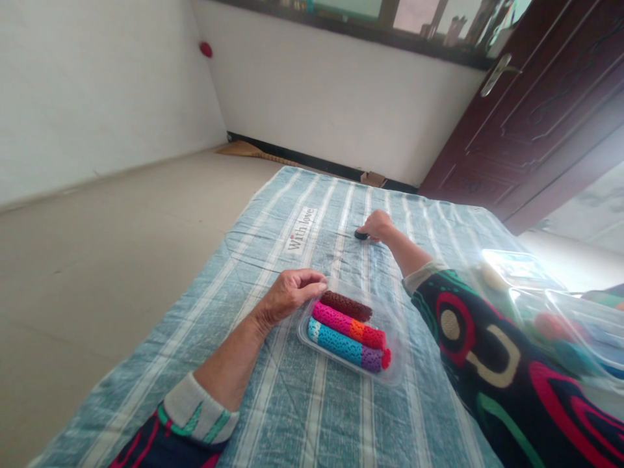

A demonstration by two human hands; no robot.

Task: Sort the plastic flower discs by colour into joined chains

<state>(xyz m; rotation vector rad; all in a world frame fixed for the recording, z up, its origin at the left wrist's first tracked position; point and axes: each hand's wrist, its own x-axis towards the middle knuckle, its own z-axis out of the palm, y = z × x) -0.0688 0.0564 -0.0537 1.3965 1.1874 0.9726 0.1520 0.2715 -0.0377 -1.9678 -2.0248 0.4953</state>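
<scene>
A clear plastic container [305,339] rests on the cloth in front of me. Inside lie several rolls with a lacy, holed pattern: a brown roll [347,304], a pink, orange and red roll [348,323], and a blue and purple roll [341,344] with a small red end. With thumb and fingers closed, my left hand [292,290] pinches the container's far left corner. Farther off, my right hand [377,225] is closed on a small black object [361,234], low over the cloth or touching it; its exact kind is hard to make out.
A blue and white striped cloth [258,273] covers the table, with "With love" lettering [301,231] on it. More clear containers [531,305] with coloured contents stand at the right, beyond my right sleeve. A dark red door [526,110] and a white wall [331,97] lie behind.
</scene>
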